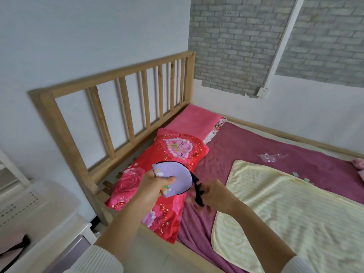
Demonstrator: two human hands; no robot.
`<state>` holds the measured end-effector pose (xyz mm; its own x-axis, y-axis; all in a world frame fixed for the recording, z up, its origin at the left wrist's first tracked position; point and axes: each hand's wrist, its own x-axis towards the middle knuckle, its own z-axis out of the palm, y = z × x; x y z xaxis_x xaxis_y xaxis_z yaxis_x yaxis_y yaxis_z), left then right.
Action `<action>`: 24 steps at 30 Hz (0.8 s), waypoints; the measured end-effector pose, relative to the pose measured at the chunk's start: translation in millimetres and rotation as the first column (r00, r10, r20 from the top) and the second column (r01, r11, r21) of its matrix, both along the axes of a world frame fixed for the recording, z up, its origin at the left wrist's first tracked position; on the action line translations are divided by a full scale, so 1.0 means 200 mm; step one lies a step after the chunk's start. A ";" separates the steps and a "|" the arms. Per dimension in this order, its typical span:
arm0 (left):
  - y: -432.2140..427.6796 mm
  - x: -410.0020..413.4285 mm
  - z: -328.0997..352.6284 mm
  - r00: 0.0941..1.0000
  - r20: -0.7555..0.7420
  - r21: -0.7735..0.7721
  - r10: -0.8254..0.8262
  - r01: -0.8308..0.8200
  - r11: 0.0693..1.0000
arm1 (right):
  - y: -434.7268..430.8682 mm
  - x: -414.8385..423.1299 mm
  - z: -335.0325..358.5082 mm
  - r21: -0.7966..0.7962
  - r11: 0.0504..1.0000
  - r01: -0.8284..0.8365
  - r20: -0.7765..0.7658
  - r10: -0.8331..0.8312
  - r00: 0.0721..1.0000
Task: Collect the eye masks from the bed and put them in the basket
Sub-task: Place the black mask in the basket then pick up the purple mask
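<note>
**Strap loose, basket off to the side**

Above the red floral pillow [157, 184] at the head of the bed [246, 154], a folded lilac eye mask [175, 177] is held up in the air between both hands. What looks like the white basket [29, 201] stands well apart at the lower left, on a white bench beside the bed frame, and it is blurred, so its contents cannot be read; a pink item with a dark strap [13, 247] lies in front of it, possibly another mask.

The likeliest trouble, in my judgement, is the mask's black elastic strap [198, 194]. It dangles and loops around the right fingers, so it could snag on them at release and pull the mask short of the basket. The mask could also spring out of its fold if the left grip eases. A small pink thing [359, 164] at the far right edge of the bed may be one more mask and could be missed; it is too cropped to tell.

The left hand [155, 186] is closed around the mask, thumb pressed across its face. The right hand [208, 196], blurred, is partly curled and pinches the strap rather than the mask body.
</note>
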<state>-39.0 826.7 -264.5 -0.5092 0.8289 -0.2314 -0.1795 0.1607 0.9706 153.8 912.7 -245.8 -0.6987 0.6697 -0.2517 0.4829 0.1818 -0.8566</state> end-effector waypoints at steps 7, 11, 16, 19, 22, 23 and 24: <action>-0.07 0.03 0.04 0.992 0.122 0.066 -0.015 0.007 0.998 | -0.10 -0.17 -0.02 -0.404 0.844 0.354 -0.247 -0.473 0.846; -0.13 0.04 0.05 0.966 -0.188 0.010 0.179 -0.180 0.984 | -0.14 -0.25 -0.01 -0.691 0.615 0.380 -0.157 -0.640 0.752; -0.22 0.06 -0.01 0.931 -0.332 0.088 0.153 -0.131 0.988 | -0.18 -0.34 -0.02 -0.797 0.487 0.358 -0.093 -0.684 0.723; -0.25 0.07 -0.04 0.942 -0.316 0.080 0.111 -0.090 0.993 | -0.21 -0.39 0.00 -0.816 0.464 0.344 -0.096 -0.697 0.711; -0.24 0.09 -0.04 0.945 -0.317 0.160 0.076 -0.025 0.987 | -0.26 -0.47 0.01 -0.821 0.479 0.311 -0.108 -0.664 0.740; -0.24 0.09 -0.03 0.942 -0.326 0.186 0.083 -0.022 0.982 | -0.28 -0.49 0.01 -0.830 0.471 0.300 -0.109 -0.663 0.741; -0.24 0.08 -0.03 0.939 -0.332 0.200 0.096 -0.029 0.979 | -0.28 -0.52 0.01 -0.835 0.466 0.292 -0.111 -0.663 0.741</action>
